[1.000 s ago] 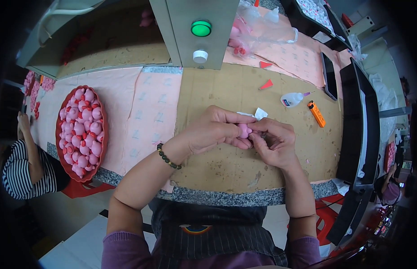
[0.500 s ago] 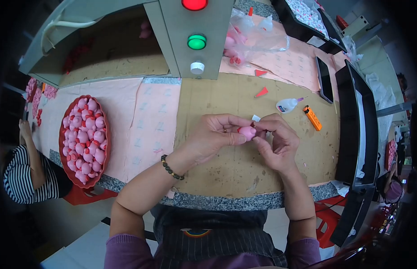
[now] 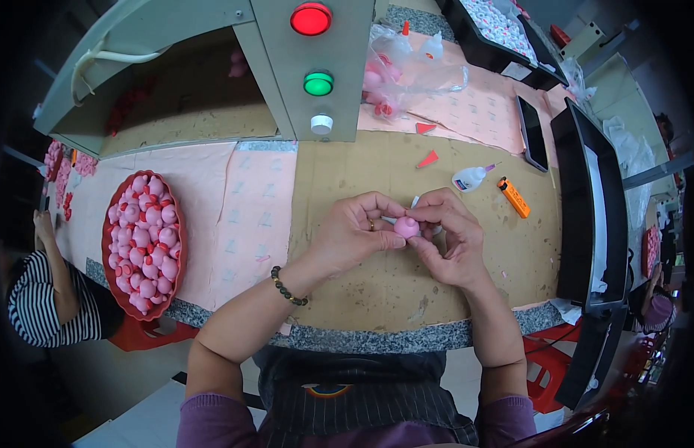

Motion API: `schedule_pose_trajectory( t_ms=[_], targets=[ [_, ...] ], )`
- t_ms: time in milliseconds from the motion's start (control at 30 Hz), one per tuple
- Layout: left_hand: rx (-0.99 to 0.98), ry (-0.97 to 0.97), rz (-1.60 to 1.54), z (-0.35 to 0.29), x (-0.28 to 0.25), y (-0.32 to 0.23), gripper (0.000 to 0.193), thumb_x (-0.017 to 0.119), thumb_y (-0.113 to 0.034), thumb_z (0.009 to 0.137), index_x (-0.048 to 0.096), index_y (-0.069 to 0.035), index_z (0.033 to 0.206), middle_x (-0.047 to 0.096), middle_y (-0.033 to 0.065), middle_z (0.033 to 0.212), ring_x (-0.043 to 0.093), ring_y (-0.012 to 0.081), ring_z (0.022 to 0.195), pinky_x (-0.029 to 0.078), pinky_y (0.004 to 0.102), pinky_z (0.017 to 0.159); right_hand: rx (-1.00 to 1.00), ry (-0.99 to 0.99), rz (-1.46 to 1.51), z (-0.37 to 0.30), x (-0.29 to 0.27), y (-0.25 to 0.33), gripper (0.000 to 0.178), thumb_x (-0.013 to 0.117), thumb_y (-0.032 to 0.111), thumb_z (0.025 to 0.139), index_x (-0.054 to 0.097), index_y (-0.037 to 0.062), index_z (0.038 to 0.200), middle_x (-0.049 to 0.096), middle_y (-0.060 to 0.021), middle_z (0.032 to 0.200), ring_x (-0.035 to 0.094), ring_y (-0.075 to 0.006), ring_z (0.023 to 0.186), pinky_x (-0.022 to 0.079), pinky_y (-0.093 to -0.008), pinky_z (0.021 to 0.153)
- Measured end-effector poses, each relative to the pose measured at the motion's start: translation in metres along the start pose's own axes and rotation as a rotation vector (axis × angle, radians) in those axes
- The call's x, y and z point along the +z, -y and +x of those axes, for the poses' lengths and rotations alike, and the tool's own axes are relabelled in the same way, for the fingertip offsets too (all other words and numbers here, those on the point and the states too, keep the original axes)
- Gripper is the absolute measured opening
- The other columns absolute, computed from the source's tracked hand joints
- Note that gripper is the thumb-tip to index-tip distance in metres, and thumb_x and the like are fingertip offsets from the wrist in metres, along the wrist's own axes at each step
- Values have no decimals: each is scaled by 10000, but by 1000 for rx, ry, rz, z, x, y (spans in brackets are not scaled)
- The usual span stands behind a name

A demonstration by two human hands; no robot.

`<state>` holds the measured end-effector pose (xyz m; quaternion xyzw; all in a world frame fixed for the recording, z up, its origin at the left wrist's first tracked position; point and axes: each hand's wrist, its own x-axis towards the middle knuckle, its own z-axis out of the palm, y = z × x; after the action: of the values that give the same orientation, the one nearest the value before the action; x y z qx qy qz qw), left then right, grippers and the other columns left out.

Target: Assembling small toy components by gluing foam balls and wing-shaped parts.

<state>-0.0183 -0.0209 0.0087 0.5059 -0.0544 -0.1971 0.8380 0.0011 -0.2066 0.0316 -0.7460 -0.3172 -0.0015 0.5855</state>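
Observation:
Between my two hands, over the brown cardboard mat (image 3: 362, 299), is a small round pink toy figure (image 3: 406, 227). My left hand (image 3: 354, 228) grips it from the left with thumb and index finger. The fingertips of my right hand (image 3: 453, 237) are pinched together against its right side. A small white piece (image 3: 415, 201) shows just above the fingers; what it belongs to is hidden. To the left, a red scalloped basket (image 3: 182, 278) is heaped with similar pink figures with red parts (image 3: 144, 235).
A small glue bottle (image 3: 468, 179), an orange lighter-like tool (image 3: 513, 198) and red scraps (image 3: 427, 159) lie beyond my right hand. Farther right are a phone (image 3: 533, 134) and a black bin (image 3: 578, 239). A grey machine (image 3: 328, 45) with buttons stands ahead. A striped-sleeved person sits left.
The pink figure has been turned between my fingers, so its red part no longer shows. Both hands keep hold, and the view has shifted slightly.

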Motion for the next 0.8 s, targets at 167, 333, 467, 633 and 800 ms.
schedule_pose_trajectory(
  t_ms=[167, 333, 467, 633, 800],
  targets=[
    [28, -21, -39, 0, -1, 2, 229, 640, 45, 787, 553, 34, 999, 629, 111, 969, 621, 154, 908, 523, 262, 800, -7, -25, -1, 0, 6, -4, 266, 632, -81, 670, 626, -11, 927, 531, -90, 937, 523, -101, 732, 413, -204, 582],
    [4, -19, -13, 2, -1, 4, 220, 623, 67, 786, 550, 47, 992, 630, 127, 975, 622, 164, 906, 527, 270, 800, -21, -105, 42, -4, 13, -8, 242, 612, -109, 662, 620, -16, 885, 532, -79, 890, 522, -85, 660, 411, -201, 542],
    [-25, -19, 6, 1, 0, 3, 214, 608, 91, 780, 547, 54, 982, 631, 137, 962, 621, 170, 903, 531, 278, 793, 20, -129, 121, -6, 16, -9, 219, 602, -111, 649, 612, -17, 846, 524, -68, 855, 503, -63, 621, 382, -184, 490],
    [-21, -24, 16, 4, 0, 4, 199, 582, 117, 781, 557, 25, 956, 632, 125, 956, 622, 160, 881, 524, 274, 792, 3, -140, 134, -7, 14, -11, 211, 607, -108, 645, 611, -7, 830, 515, -58, 840, 483, -46, 598, 352, -172, 453],
    [-20, -43, -13, 3, -1, 5, 220, 598, 122, 767, 544, 15, 952, 625, 113, 950, 618, 160, 890, 525, 270, 789, 62, -55, 169, -8, 15, -12, 253, 542, -134, 695, 578, -61, 935, 472, -105, 991, 529, -120, 798, 454, -231, 682]
  ],
)
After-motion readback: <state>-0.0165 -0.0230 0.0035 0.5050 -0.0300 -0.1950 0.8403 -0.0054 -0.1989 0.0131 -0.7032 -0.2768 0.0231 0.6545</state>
